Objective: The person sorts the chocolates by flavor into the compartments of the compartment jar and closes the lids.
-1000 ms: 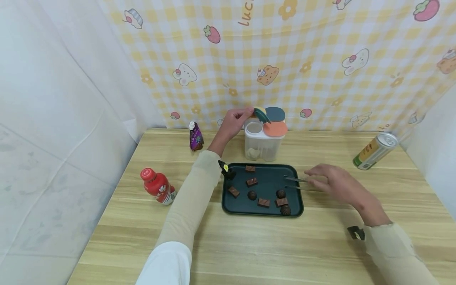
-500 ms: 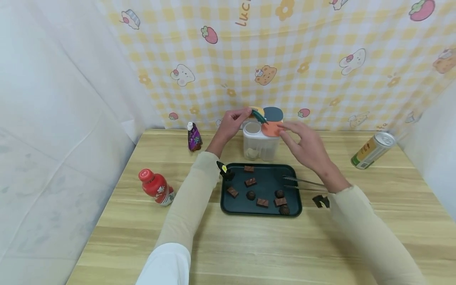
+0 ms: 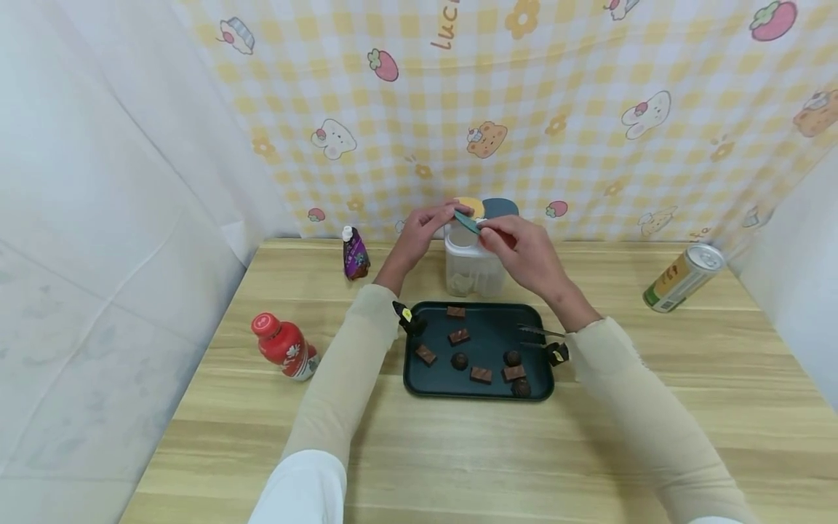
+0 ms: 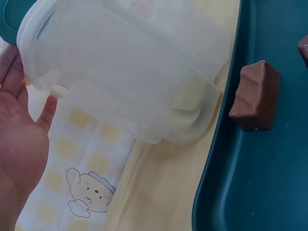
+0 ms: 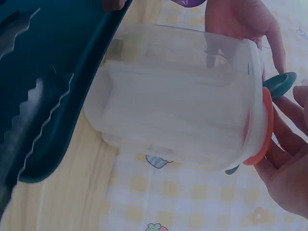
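Note:
A clear storage box [image 3: 473, 269] with a white top and several coloured flip lids stands behind the tray, one round opening uncovered. Its green lid [image 3: 468, 222] is tilted up over that opening. My left hand [image 3: 417, 234] pinches the lid's far left edge. From the other side, my right hand [image 3: 524, 251] pinches the lid's near edge, its lower fingers by the orange lid [image 5: 266, 127]. Pale pieces [image 4: 185, 103] lie at the bottom of the box. Metal tongs [image 3: 540, 331] rest on the tray's right rim, touched by neither hand.
The dark green tray [image 3: 487, 320] holds several chocolates, bars [image 3: 481, 375] and round ones [image 3: 460, 361]. A red bottle [image 3: 284, 346] and a purple pouch [image 3: 356, 253] stand to the left. On the right is a can [image 3: 684, 278]. A patterned cloth [image 3: 419, 131] hangs behind the table.
My right hand has left the tongs, moved left and up to the box, and taken hold of the green lid. My left hand stays at the lid, which now tilts lower.

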Tool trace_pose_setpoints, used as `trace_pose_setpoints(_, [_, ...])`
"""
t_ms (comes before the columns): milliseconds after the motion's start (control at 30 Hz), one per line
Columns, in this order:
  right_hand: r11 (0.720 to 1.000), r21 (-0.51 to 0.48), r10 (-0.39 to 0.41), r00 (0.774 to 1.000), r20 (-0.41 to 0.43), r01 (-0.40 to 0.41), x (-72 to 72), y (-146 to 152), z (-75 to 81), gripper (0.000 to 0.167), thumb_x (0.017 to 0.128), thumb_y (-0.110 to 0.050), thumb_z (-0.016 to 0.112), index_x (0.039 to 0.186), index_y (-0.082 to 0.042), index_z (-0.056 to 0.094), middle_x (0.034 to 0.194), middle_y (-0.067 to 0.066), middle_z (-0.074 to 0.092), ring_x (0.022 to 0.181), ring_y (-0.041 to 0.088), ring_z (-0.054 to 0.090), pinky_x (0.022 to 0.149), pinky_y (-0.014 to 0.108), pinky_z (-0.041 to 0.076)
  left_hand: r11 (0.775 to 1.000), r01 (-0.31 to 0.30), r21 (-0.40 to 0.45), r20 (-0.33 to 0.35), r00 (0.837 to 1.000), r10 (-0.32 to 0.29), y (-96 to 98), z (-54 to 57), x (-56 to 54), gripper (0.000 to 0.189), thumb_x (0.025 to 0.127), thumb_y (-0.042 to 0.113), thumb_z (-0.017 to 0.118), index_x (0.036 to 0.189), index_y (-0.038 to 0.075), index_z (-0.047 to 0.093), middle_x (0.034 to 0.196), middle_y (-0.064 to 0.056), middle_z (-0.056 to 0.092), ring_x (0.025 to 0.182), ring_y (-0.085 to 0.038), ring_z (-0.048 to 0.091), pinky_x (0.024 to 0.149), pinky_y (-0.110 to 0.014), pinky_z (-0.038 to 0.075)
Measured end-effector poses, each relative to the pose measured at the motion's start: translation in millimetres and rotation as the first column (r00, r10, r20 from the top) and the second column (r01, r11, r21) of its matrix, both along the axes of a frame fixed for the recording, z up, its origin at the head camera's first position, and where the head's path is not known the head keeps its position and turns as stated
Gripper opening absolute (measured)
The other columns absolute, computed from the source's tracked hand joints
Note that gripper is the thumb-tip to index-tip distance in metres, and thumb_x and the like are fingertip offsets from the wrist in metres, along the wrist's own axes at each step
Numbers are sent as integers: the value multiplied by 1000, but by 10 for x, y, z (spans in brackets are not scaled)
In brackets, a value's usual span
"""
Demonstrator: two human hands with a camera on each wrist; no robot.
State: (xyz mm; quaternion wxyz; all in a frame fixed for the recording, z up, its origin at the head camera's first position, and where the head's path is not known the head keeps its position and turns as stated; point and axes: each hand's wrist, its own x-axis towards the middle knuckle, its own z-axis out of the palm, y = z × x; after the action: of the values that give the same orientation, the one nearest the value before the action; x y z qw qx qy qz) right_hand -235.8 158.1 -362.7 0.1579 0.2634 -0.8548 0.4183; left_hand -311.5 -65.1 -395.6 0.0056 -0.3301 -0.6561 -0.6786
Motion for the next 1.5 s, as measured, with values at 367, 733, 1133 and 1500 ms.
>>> trace_pose_setpoints(367, [999,47,-5,999,-48,7,-18,-40,-67,24,100,-12,70,121,-1,75,121,16,70,106,29,63,90,46,53,998,-57,22,3,998,57,12,-128,-44,34,108,10,48,122,-11,70,122,-18,72,142,-23,44,120,-32,28])
trace_pose_setpoints(733, [995,64,-67,993,-97,73,-31,-120,-110,22,98,-14,73,116,-1,77,118,16,69,110,33,59,93,50,48,998,-44,51,12,999,43,43,-129,-21,26,103,-2,55,120,-9,72,121,-14,73,143,-21,42,115,-35,38])
trace_pose_setpoints(1133, [989,96,-108,990,-85,116,-3,-177,-117,24,98,-17,75,117,-3,76,118,15,67,108,33,56,87,47,48,999,-17,31,-90,996,20,27,-196,-53,27,102,-7,54,125,-14,67,137,-23,62,147,-27,37,119,-36,31])
trace_pose_setpoints(1500, [998,14,-61,997,-57,62,-30,-175,-145,23,96,-14,77,115,-1,77,117,15,65,108,33,54,86,45,46,1000,-17,-8,-131,991,16,-7,8,232,32,104,-8,48,132,-21,56,144,-35,49,149,-47,23,121,-34,26])
